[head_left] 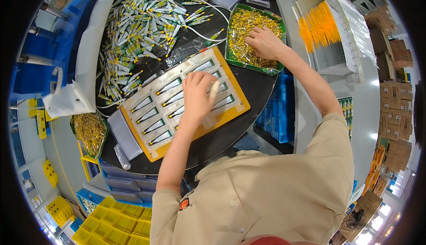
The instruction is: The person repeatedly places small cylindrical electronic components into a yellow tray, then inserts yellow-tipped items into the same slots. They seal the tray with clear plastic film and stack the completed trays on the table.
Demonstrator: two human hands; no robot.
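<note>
My left hand [199, 95] is over a yellow-edged tray [242, 106], its fingers bent down and their tips partly hidden. A pale covering sits on one of its digits. Slim tubes [160, 138] with dark ends and yellow tips lie in rows in the tray's slots, some beneath my hand. To the right, my right hand [265, 43] reaches into a green box [262, 70] heaped with small yellow pieces [245, 23] that look plastic. Its fingers are curled among them, and anything they pinch is hidden. Beyond the tray spreads a pile of loose tubes [133, 36].
A second green container [90, 134] of yellow pieces stands at the left table edge. Clear plastic sheets [122, 127] lie beside the tray. A white cable [199, 34] crosses the black table. Orange-topped cards [320, 25] stand on the right. Yellow bins [111, 218] are at lower left.
</note>
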